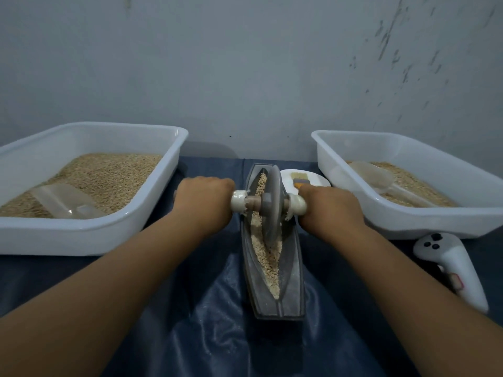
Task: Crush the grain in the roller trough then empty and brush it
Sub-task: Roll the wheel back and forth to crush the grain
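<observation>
Grain (265,254) lies along the grey boat-shaped trough (292,268), mid-desk. Left hand (202,202) and right hand (330,210) each wrap an axle end, balancing the grey disc roller (272,202) upright for crushing.

Both bare forearms reach forward and come nearer to each other toward the roller wheel (272,202). The left hand (202,201) is on the left side of the wheel, with the fingers curled around the axle handle there and the back of the hand turned up. The right hand (330,206) is on the right side of the wheel and grips the other handle in the same way.
</observation>
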Motion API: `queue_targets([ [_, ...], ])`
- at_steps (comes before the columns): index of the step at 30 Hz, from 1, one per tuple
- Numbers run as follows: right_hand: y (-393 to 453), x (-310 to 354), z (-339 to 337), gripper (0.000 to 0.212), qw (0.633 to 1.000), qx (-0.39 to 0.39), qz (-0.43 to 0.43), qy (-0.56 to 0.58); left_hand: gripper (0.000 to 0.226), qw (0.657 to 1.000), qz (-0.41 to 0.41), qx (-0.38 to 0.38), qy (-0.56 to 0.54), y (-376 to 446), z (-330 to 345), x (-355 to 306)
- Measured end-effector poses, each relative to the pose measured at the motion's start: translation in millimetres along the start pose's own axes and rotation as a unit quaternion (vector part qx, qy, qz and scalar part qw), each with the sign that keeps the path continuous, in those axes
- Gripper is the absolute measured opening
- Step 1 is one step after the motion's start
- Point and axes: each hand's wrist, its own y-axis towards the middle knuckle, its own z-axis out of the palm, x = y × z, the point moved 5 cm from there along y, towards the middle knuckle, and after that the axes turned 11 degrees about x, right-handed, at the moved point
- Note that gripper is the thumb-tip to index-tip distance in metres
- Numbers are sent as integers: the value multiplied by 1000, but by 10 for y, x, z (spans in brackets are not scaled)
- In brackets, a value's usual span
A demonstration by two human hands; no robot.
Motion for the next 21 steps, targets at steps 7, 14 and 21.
queue_targets([
  [7,-603,35,-267,18,984,171,-51,30,28,999,20,40,-2,-575,-155,-1],
  [14,-67,-7,-73,16,993,117,-17,-2,17,998,1,56,-11,-155,23,31],
  [21,519,-28,15,20,997,-71,-13,-11,17,999,-32,5,-4,479,128,116],
])
